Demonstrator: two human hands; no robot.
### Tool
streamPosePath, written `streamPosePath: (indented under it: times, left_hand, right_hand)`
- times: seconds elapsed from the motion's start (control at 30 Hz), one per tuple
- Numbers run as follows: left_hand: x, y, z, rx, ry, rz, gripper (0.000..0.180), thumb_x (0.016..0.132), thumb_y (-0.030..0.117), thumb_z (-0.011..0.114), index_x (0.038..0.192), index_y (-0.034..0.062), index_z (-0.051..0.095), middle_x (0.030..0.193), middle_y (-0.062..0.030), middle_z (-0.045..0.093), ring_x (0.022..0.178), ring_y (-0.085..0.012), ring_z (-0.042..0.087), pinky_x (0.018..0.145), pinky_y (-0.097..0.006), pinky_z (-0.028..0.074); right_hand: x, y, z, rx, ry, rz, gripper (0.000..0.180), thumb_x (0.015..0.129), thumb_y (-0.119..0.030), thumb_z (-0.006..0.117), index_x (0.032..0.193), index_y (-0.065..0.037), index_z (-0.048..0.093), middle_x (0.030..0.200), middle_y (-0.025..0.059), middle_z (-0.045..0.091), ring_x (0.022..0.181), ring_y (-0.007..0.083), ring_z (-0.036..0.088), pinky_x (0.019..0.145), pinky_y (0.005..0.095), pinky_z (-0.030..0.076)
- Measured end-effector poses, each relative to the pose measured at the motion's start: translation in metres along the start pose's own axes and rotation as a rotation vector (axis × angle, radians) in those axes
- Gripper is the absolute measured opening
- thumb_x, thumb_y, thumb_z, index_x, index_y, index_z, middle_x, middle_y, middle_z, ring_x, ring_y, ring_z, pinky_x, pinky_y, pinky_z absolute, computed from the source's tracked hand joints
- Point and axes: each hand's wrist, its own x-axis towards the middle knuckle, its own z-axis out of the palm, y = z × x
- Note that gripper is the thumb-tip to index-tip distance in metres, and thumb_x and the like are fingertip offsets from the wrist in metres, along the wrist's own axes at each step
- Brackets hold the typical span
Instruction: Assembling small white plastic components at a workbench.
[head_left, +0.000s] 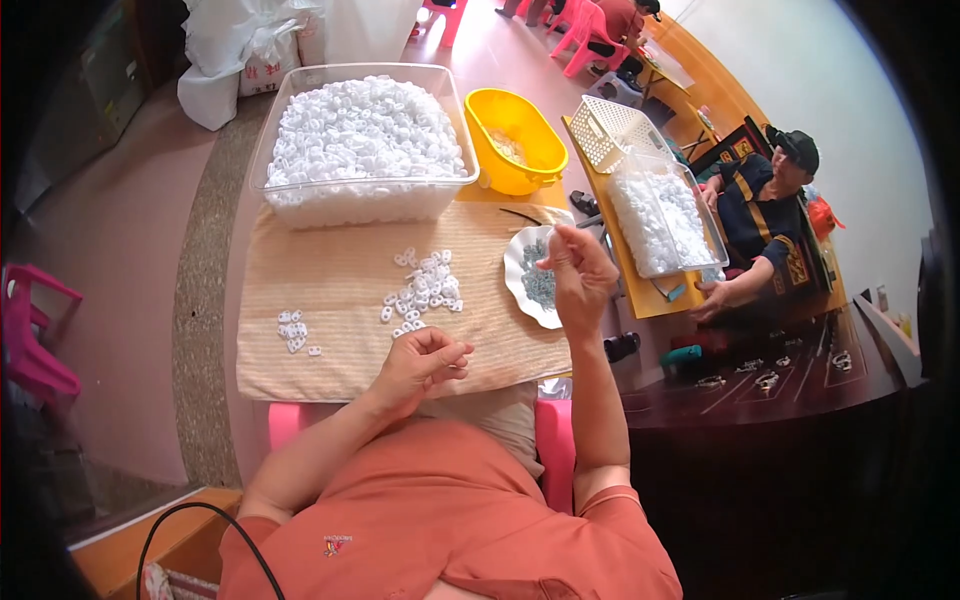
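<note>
White clip (pixel 462 352) pinched in left hand (pixel 420 362); right hand (pixel 578 268) fingertips pinch something tiny.

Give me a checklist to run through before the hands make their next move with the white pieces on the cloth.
1. Left hand has a piece pinched: cannot tell; the fingers are curled together over the cloth, and anything between them is too small to see.
2. Right hand free: cannot tell; it is raised with fingers pinched, perhaps on something tiny.
3. Loose white pieces within reach: ok; a pile lies mid-cloth, just ahead of the left hand.
4. Small side group of pieces kept apart: ok; it sits clear of the main pile.
5. White plate close: ok; it lies under the right hand.
6. Clear bin stocked: ok; heaped full.
</note>
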Motion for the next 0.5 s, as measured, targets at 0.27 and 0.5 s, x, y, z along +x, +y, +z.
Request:
streamPosePath:
  times: [0.27,0.5]
  left_hand:
    - [0.000,-0.001,-0.002,0.032,-0.002,0.021,0.010,0.090,0.010,0.064,0.091,0.0005,0.060,0.100,-0.0135,0.065,0.081,-0.0122,0.064,0.076,-0.028,0.057]
    - [0.003,0.000,-0.003,0.093,-0.002,0.057,0.014,0.088,0.013,0.069,0.089,0.0002,0.063,0.093,-0.0109,0.066,0.089,-0.0135,0.063,0.075,-0.027,0.055]
  right_hand:
    - [0.041,-0.006,0.005,-0.269,0.038,-0.288,0.015,0.090,-0.007,0.065,0.103,-0.001,0.064,0.081,0.0020,0.060,0.066,0.0063,0.058,0.059,0.0209,0.053]
    - [0.078,0.003,0.009,-0.396,0.105,-0.476,0.014,0.089,-0.007,0.065,0.102,-0.001,0.065,0.082,0.0038,0.062,0.064,0.0064,0.058,0.055,0.0199,0.050]
